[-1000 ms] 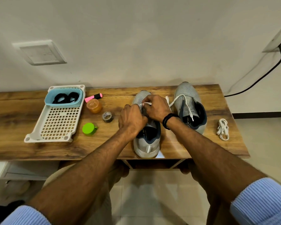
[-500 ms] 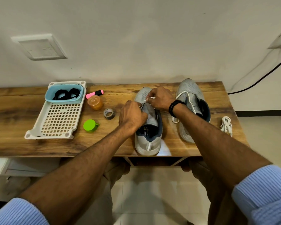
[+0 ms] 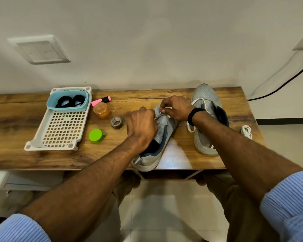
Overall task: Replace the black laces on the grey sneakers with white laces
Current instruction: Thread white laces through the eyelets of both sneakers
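1. Take the brown wood-grain table top (image 3: 182,158) as a dial, twelve at the wall and six at the person. The nearer grey mesh sneaker with a navy collar (image 3: 162,137) lies near the centre, its heel at the six o'clock edge and its toe turned towards one.
2. The left hand (image 3: 142,126) comes in from seven o'clock. Its fingers are curled over the sneaker's upper on the nine o'clock side and grip it; the fingertips are hidden behind the knuckles.
3. The right hand (image 3: 177,109), with a black band at the wrist, sits over the toe end. Thumb and forefinger pinch the tip of a thin white lace (image 3: 161,112), and the other fingers are loosely curled.
4. By my reading, the step in hand is threading this lace through the eyelets nearest the toe. No black lace shows on this sneaker. Which eyelet is being fed cannot be seen.
5. The second grey mesh sneaker (image 3: 206,102) stands at two o'clock, with another white lace (image 3: 190,131) trailing from it. A bundled white lace (image 3: 246,131) lies at three.
6. The coiled black laces (image 3: 68,101) sit at ten o'clock in a pale blue plastic tub (image 3: 66,108), on a white perforated plastic tray (image 3: 59,133).
7. The next move likely calls for steadying the eyelet flap, aiming the tip squarely, then drawing the slack through evenly.
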A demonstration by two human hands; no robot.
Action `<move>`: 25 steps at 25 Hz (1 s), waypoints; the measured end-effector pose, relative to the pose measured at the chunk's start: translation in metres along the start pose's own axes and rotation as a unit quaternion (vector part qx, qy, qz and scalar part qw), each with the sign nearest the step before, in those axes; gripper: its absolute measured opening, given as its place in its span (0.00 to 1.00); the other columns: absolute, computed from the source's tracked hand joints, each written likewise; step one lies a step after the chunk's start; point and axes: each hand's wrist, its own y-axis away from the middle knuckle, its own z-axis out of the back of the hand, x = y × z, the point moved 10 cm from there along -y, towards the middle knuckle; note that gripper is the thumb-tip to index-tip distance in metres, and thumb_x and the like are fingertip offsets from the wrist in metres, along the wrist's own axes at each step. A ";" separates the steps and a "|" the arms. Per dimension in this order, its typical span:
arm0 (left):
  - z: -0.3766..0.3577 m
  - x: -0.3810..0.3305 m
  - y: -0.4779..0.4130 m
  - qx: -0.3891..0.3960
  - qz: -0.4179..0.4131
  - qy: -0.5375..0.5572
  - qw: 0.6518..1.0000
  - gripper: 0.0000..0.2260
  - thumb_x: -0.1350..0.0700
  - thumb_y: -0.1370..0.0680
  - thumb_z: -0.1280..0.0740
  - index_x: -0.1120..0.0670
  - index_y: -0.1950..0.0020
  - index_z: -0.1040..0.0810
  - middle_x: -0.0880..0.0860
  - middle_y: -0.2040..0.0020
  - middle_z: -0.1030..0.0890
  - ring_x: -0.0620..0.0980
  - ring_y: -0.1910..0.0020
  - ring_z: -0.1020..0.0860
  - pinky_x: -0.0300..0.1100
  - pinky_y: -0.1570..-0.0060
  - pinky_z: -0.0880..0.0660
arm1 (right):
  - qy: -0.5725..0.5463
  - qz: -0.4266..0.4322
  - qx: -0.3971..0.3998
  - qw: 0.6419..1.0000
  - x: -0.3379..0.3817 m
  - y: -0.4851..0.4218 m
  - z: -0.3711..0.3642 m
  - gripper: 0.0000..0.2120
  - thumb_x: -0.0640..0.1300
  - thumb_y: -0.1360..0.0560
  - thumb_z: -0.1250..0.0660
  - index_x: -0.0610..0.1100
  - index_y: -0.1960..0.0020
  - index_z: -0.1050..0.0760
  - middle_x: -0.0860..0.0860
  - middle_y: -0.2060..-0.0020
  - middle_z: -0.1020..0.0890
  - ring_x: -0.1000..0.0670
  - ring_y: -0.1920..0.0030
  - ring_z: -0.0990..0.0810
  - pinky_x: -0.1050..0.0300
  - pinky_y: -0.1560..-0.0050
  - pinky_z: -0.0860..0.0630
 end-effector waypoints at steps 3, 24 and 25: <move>0.003 -0.008 0.002 -0.004 -0.020 -0.049 0.999 0.13 0.50 0.19 0.35 0.54 0.37 0.22 0.57 0.44 0.23 0.57 0.48 0.23 0.47 0.60 0.32 | -0.007 0.002 -0.003 1.000 0.001 -0.001 -0.001 0.06 0.41 0.22 0.32 0.45 0.47 0.18 0.49 0.46 0.17 0.49 0.43 0.22 0.62 0.51 0.35; 0.010 -0.005 0.019 -0.099 0.009 0.014 0.995 0.05 0.59 0.22 0.32 0.60 0.51 0.18 0.57 0.53 0.21 0.56 0.53 0.23 0.45 0.62 0.36 | 0.012 -0.033 -0.036 0.999 0.008 -0.002 0.002 0.05 0.39 0.22 0.32 0.45 0.47 0.23 0.48 0.47 0.18 0.47 0.46 0.21 0.57 0.54 0.32; 0.010 -0.005 0.019 -0.104 0.008 0.023 0.994 0.05 0.59 0.22 0.31 0.60 0.52 0.18 0.58 0.55 0.21 0.57 0.55 0.23 0.46 0.63 0.34 | 0.013 -0.034 -0.041 0.999 0.008 -0.001 0.004 0.05 0.39 0.22 0.33 0.45 0.46 0.23 0.47 0.47 0.18 0.47 0.45 0.22 0.57 0.53 0.31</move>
